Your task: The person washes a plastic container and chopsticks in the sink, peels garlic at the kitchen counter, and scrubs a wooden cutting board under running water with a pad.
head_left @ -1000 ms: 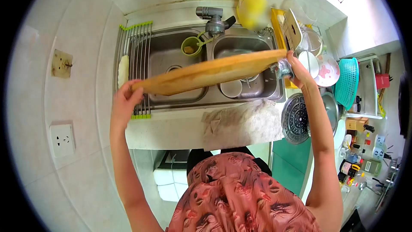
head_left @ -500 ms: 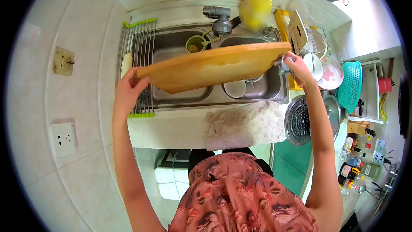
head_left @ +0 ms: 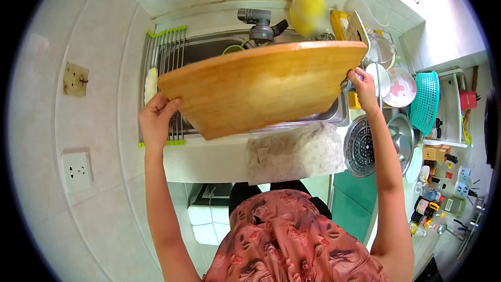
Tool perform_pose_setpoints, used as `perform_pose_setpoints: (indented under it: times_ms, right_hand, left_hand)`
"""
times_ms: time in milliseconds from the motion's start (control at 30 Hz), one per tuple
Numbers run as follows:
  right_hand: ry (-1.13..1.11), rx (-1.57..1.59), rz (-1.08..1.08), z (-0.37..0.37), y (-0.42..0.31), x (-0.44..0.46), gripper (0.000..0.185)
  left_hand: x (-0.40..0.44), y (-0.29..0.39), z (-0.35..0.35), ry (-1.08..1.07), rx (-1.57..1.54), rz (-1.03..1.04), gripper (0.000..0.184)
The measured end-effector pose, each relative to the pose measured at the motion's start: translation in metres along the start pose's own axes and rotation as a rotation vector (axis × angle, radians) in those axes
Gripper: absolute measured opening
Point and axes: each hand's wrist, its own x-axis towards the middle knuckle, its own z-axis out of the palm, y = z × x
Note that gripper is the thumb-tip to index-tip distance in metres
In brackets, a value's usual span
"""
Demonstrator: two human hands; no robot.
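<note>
A large wooden board (head_left: 261, 91) hangs tilted above the double sink (head_left: 340, 112), its broad face turned up toward me. My left hand (head_left: 159, 120) grips its left end, thumb on the face. At the right end my right hand (head_left: 364, 90) holds the board's edge, with a crumpled silvery scrubber (head_left: 348, 84) by the fingers. Most of both basins is hidden behind the board. Part of a green strainer (head_left: 233, 49) shows past its upper edge, below the grey faucet (head_left: 261, 26).
A roll-up rack (head_left: 180, 42) lies across the sink's left side. A grey cloth (head_left: 295, 151) covers the front counter edge. Behind stands a yellow bottle (head_left: 308, 8). Dishes (head_left: 401, 87), a steamer plate (head_left: 360, 146) and a teal basket (head_left: 425, 103) are at the right.
The board has tipped so that more of its broad face shows, and its lower edge has come nearer to me. It now hides the white bowl and most of the green strainer.
</note>
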Motion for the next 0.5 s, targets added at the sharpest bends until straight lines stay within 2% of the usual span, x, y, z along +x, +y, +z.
perform_pose_setpoints:
  times_ms: [67, 200, 233, 367, 500]
  right_hand:
    - [-0.026, -0.003, 0.097, -0.016, 0.009, 0.011, 0.033]
    - [-0.002, -0.04, 0.317, -0.022, 0.048, 0.018, 0.042]
    - [0.032, -0.13, 0.349, -0.018, 0.058, 0.021, 0.052]
    - [0.041, -0.263, 0.437, -0.002, 0.087, 0.041, 0.061]
    - [-0.008, -0.5, 0.427, 0.018, 0.103, 0.079, 0.06]
  left_hand:
    - [0.003, 0.009, 0.01, -0.021, -0.032, -0.045, 0.022]
    - [0.007, -0.023, 0.031, -0.084, 0.005, -0.156, 0.026]
    - [0.009, -0.037, 0.036, -0.098, 0.025, -0.184, 0.027]
    - [0.027, -0.09, 0.052, -0.091, 0.012, -0.329, 0.035]
    - [0.058, -0.141, 0.069, -0.045, 0.012, -0.421, 0.038]
